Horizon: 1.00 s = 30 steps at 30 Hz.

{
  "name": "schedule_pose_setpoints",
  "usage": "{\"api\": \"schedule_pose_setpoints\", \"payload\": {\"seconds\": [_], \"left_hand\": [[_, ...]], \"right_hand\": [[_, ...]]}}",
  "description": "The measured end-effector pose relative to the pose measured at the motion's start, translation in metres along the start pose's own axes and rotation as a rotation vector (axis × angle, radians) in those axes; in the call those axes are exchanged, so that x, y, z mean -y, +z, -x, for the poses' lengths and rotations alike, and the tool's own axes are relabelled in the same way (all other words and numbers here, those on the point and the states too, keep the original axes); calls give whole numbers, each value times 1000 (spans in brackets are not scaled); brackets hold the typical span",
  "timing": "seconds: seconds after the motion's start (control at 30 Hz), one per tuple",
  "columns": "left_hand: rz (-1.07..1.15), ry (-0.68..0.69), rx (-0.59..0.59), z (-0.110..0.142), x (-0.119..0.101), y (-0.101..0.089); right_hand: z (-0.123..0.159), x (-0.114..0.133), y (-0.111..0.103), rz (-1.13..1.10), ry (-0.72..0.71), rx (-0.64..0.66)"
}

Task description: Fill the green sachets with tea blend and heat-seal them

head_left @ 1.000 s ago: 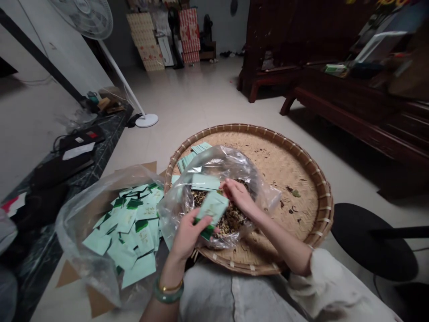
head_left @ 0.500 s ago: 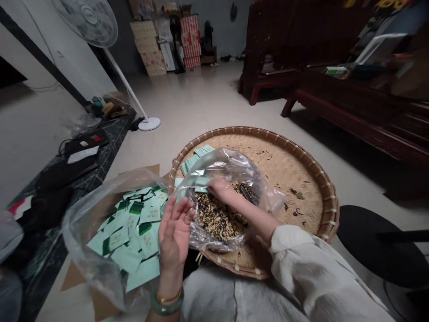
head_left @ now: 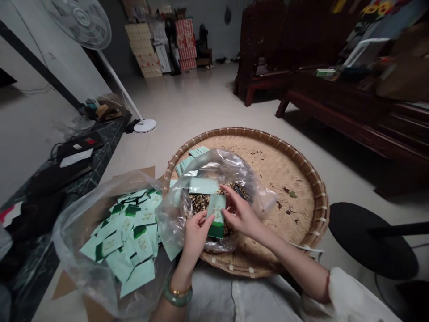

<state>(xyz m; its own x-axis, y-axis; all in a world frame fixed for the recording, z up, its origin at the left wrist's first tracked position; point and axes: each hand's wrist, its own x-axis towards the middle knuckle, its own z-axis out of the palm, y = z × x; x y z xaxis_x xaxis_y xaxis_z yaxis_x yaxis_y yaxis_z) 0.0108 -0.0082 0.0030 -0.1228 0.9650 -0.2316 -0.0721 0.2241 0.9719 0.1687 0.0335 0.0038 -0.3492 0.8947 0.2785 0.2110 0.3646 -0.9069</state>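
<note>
My left hand pinches a small pale-green paper packet with a dark-green end by its left side. At the packet's right side is my right hand, its thumb and fingers apart around the edge; whether the thumb touches cannot be made out. Beneath both hands an open clear plastic bag holds a dark and pale loose dry mix. A dark utensil sticks out of the mix. More pale-green packets lie at the bag's far left side.
The bag sits in a round woven bamboo tray with dark scraps and a leaf. Left of it, another plastic bag holds many green packets. A standing fan, a black round base and dark wooden furniture surround the floor.
My right hand has drawn back from the far packets toward me. My left hand, open and empty before, has moved right and now grips a packet above the bag.
</note>
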Motion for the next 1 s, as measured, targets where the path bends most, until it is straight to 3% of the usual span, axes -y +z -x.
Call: {"api": "schedule_pose_setpoints", "payload": {"seconds": [0.13, 0.37, 0.57, 0.7, 0.87, 1.0], "left_hand": [[-1, -23, 31, 2, -3, 2], [103, -114, 54, 3, 0, 2], [94, -111, 78, 4, -1, 2], [96, -114, 87, 3, -1, 1], [43, -88, 75, 2, -2, 0], [31, -86, 79, 2, -2, 0]], "right_hand": [[0, 0, -10, 311, -194, 7], [5, -7, -5, 585, -429, -170], [4, -4, -8, 530, -328, -130], [3, -3, -7, 508, -355, -138], [3, -2, -5, 411, -281, -119], [2, 0, -7, 389, -325, -144]]}}
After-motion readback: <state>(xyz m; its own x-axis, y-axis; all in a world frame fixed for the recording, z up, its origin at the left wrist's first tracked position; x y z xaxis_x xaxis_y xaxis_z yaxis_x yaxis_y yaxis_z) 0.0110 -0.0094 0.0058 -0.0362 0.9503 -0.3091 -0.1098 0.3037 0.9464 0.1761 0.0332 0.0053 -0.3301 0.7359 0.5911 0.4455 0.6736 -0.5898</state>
